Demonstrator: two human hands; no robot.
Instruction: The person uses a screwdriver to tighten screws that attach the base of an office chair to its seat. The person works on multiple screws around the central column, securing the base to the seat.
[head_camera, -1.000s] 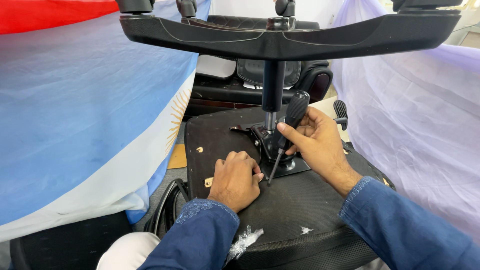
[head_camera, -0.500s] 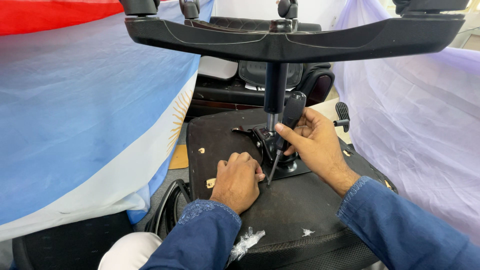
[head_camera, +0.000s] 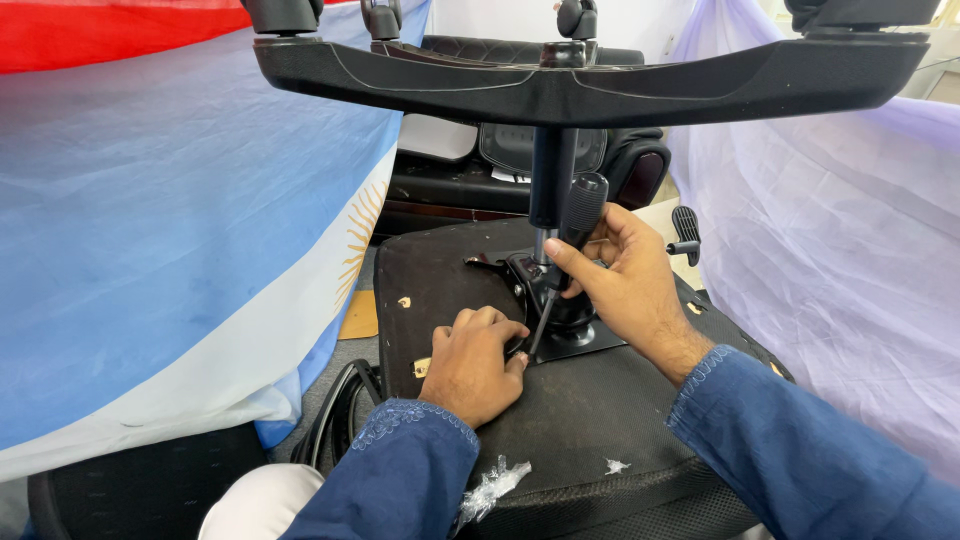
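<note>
Screwdriver (head_camera: 562, 262): black handle up, thin shaft slanting down and to the left; the tip meets the metal plate just beside the left fingertips.
Right hand (head_camera: 628, 288): closed around the lower part of the screwdriver handle, with the index finger laid along it, probably to keep the tool steady and aimed at one spot.
Left hand (head_camera: 472, 362): curled with knuckles up, resting on the seat underside; the fingertips press at the edge of the plate next to the tool tip. It seems to guide the tip or to hold a small fastener, but I cannot tell if something is between the fingers.
Chair seat (head_camera: 600, 440): turned upside down, its black fabric underside facing up, so that the mechanism is easy to reach from above.
Metal plate (head_camera: 580, 340): dark mounting plate in the middle of the seat underside, where the column starts.
Gas column (head_camera: 552, 180): stands upright from the plate and carries the base above the hands.
Star base (head_camera: 590, 85): black arms spreading across the top of the view, with castor wheels pointing upward.
Lever (head_camera: 684, 232): small black knob, to the right of the right hand, apart from it.
Cloth (head_camera: 170, 220): blue and white fabric on the left side, hanging close to the seat.
</note>
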